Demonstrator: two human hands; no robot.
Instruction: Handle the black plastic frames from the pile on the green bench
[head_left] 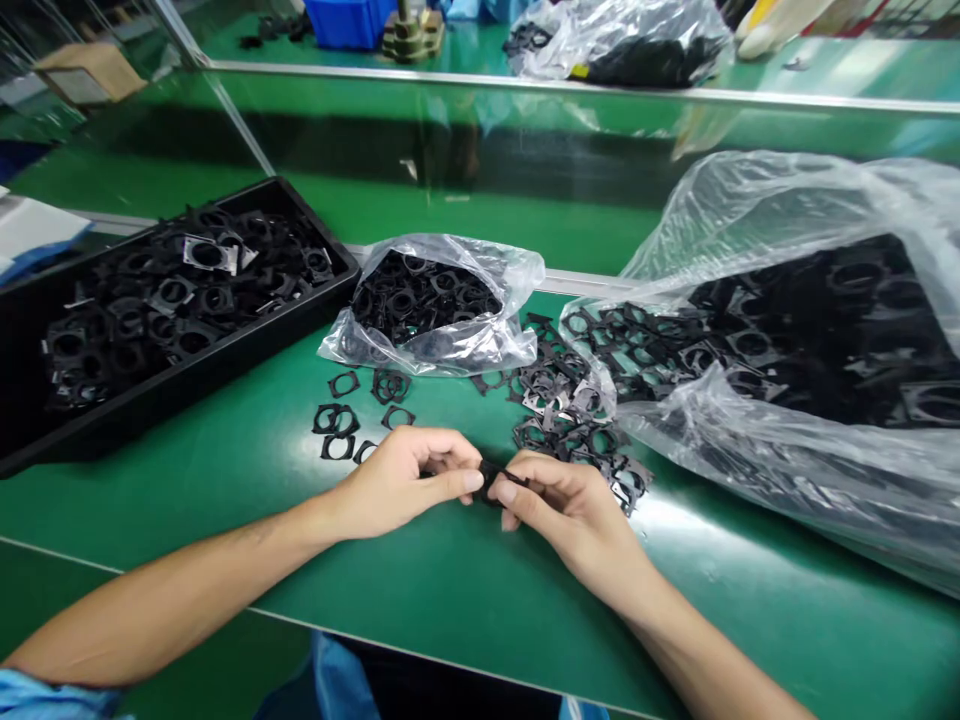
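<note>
Both hands meet over the green table near its front edge. My left hand [409, 480] and my right hand [559, 500] are closed in a pinch on the same small black plastic part [491, 475], which shows only as a dark sliver between the fingertips. Loose black ring-shaped parts [356, 415] lie on the mat just beyond my left hand. A spilled heap of the same black parts [562, 410] lies just beyond my right hand.
A black tray [225, 365] full of black parts stands at the left. A small clear bag [435, 305] of parts sits behind the hands. A large clear bag [795, 340] of parts fills the right. A metal rail [525, 85] crosses the back.
</note>
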